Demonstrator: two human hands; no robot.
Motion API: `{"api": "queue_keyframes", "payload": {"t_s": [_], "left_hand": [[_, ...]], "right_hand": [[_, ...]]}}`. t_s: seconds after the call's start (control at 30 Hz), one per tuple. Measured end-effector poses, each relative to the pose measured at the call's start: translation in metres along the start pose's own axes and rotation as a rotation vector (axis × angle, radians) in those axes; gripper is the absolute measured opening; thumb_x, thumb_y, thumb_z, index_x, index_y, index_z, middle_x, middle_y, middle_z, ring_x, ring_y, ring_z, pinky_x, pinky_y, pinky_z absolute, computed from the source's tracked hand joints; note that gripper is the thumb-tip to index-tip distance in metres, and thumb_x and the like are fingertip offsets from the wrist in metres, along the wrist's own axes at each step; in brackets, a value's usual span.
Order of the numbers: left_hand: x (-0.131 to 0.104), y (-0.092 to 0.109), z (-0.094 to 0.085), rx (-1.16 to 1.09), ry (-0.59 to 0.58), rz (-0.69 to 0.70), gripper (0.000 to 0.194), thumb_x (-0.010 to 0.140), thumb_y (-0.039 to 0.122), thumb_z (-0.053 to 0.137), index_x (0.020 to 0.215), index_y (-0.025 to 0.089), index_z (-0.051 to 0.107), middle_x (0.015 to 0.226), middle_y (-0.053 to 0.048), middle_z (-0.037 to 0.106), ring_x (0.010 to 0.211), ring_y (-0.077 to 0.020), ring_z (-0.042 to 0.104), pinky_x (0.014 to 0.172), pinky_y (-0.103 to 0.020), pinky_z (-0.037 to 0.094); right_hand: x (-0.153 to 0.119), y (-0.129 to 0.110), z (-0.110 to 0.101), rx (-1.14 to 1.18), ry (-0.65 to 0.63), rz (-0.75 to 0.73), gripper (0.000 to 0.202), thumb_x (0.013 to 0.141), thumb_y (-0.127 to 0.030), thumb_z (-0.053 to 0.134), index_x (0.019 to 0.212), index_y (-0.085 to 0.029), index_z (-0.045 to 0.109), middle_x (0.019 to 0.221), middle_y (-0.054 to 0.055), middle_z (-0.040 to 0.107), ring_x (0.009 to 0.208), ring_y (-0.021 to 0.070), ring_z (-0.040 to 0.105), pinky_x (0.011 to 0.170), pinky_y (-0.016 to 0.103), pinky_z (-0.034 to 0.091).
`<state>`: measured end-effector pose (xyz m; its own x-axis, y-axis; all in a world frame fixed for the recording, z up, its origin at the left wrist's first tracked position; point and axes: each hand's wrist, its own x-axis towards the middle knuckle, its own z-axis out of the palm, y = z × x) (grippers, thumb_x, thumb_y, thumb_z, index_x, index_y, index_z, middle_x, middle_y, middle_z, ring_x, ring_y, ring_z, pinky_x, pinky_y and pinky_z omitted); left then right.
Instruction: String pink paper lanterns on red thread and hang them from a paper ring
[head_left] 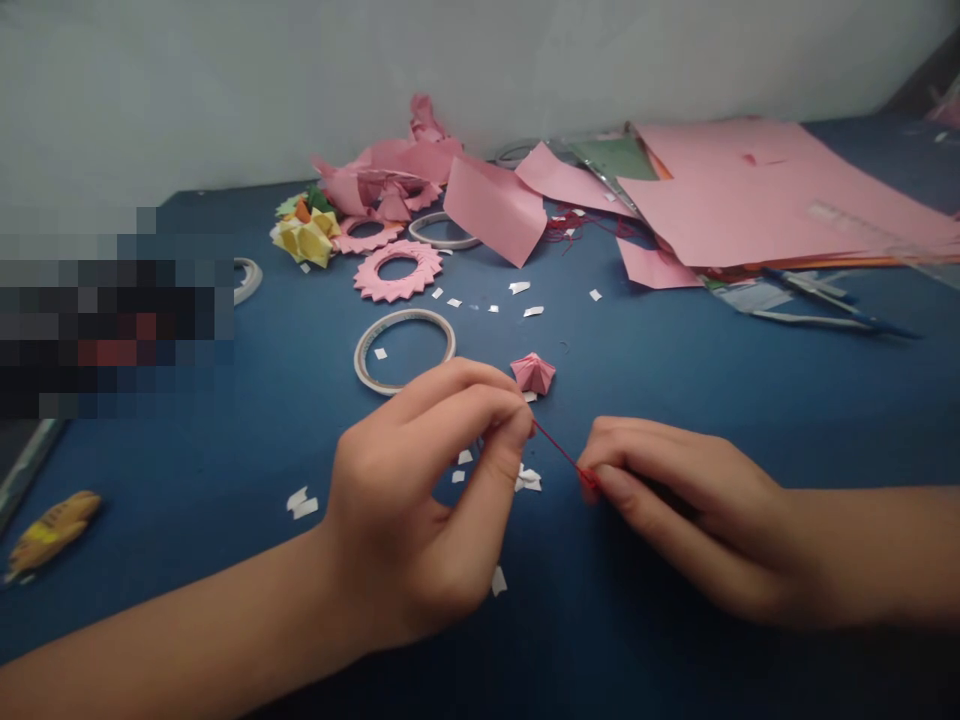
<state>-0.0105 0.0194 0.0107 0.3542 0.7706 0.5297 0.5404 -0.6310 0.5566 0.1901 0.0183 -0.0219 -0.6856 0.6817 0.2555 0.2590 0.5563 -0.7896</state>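
A thin red thread (pixel 555 442) runs taut between my two hands above the blue table. My left hand (pixel 435 490) pinches one end between thumb and fingertips. In my right hand (pixel 690 510), thumb and forefinger close on a small red bunch at the thread's other end; whether it is a knot or a coil I cannot tell. Just beyond my left fingertips sits a small folded pink paper piece (pixel 533 373), pointed on top. A roll of white tape (pixel 362 350) lies flat behind my left hand, partly covered by it.
Bits of white paper (pixel 302 503) are scattered over the blue table (pixel 315 400). Folded pink rings (pixel 397 271) and a yellow paper piece (pixel 306 238) lie farther back. Pink sheets (pixel 750 200) and scissors (pixel 832 305) are at the right, a tan cutter-like object (pixel 54 533) at the left.
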Motion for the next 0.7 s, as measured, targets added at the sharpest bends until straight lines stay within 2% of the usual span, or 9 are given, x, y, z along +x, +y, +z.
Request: {"api": "queue_keyframes", "payload": {"t_s": [0.17, 0.27, 0.33, 0.4, 0.53, 0.63, 0.7], "left_hand": [[0.0, -0.005, 0.001, 0.091, -0.04, -0.01, 0.017, 0.083, 0.006, 0.051, 0.071, 0.011, 0.062, 0.074, -0.004, 0.063, 0.069, -0.0104, 0.058, 0.066, -0.022, 0.049], [-0.002, -0.007, 0.002, 0.169, -0.027, 0.037, 0.012, 0.082, 0.006, 0.051, 0.079, 0.009, 0.063, 0.08, -0.007, 0.064, 0.075, -0.0138, 0.059, 0.071, -0.026, 0.049], [-0.004, -0.005, 0.0, 0.221, 0.028, 0.1, 0.013, 0.079, 0.006, 0.053, 0.088, 0.007, 0.062, 0.085, -0.009, 0.064, 0.081, -0.017, 0.059, 0.073, -0.03, 0.049], [-0.006, -0.001, -0.002, 0.255, 0.043, 0.195, 0.014, 0.077, 0.006, 0.055, 0.089, 0.007, 0.061, 0.083, -0.009, 0.064, 0.077, -0.0177, 0.058, 0.07, -0.032, 0.049], [-0.011, 0.006, -0.002, 0.25, -0.106, 0.363, 0.007, 0.076, 0.005, 0.058, 0.082, 0.008, 0.06, 0.07, -0.005, 0.064, 0.062, -0.0161, 0.054, 0.061, -0.033, 0.048], [-0.014, 0.004, 0.006, 0.225, -0.096, 0.312, 0.013, 0.077, 0.011, 0.06, 0.089, 0.005, 0.06, 0.078, -0.009, 0.066, 0.072, -0.0206, 0.056, 0.068, -0.037, 0.048], [-0.014, 0.001, 0.011, 0.167, -0.148, 0.228, 0.01, 0.079, 0.011, 0.057, 0.087, 0.005, 0.061, 0.077, -0.009, 0.065, 0.072, -0.0206, 0.056, 0.07, -0.038, 0.048]], "right_hand": [[0.0, -0.001, 0.0, 0.023, 0.02, 0.005, 0.01, 0.093, -0.011, 0.04, 0.087, -0.017, 0.046, 0.075, -0.002, 0.047, 0.065, 0.0065, 0.044, 0.063, 0.018, 0.038], [-0.001, -0.001, 0.001, 0.031, 0.031, -0.002, 0.01, 0.092, -0.011, 0.041, 0.089, -0.017, 0.048, 0.078, -0.001, 0.049, 0.068, 0.0069, 0.046, 0.065, 0.018, 0.04], [-0.001, -0.001, 0.001, 0.032, 0.045, 0.003, 0.01, 0.091, -0.01, 0.042, 0.09, -0.017, 0.049, 0.08, -0.001, 0.05, 0.07, 0.0067, 0.047, 0.066, 0.018, 0.04], [-0.001, 0.0, 0.001, 0.028, 0.056, 0.009, 0.009, 0.091, -0.01, 0.043, 0.091, -0.016, 0.05, 0.081, -0.001, 0.051, 0.07, 0.0063, 0.048, 0.066, 0.017, 0.04], [0.001, 0.001, 0.002, 0.009, 0.063, 0.002, 0.008, 0.092, -0.012, 0.044, 0.092, -0.016, 0.051, 0.08, -0.001, 0.051, 0.071, 0.0066, 0.048, 0.067, 0.017, 0.041], [0.0, 0.002, 0.004, 0.0, 0.08, -0.022, 0.009, 0.093, -0.011, 0.044, 0.092, -0.015, 0.052, 0.081, 0.0, 0.052, 0.073, 0.0069, 0.049, 0.068, 0.017, 0.042], [0.0, 0.002, 0.005, -0.004, 0.095, -0.041, 0.009, 0.093, -0.011, 0.044, 0.094, -0.015, 0.052, 0.083, 0.0, 0.053, 0.074, 0.0071, 0.051, 0.069, 0.017, 0.042]]}}
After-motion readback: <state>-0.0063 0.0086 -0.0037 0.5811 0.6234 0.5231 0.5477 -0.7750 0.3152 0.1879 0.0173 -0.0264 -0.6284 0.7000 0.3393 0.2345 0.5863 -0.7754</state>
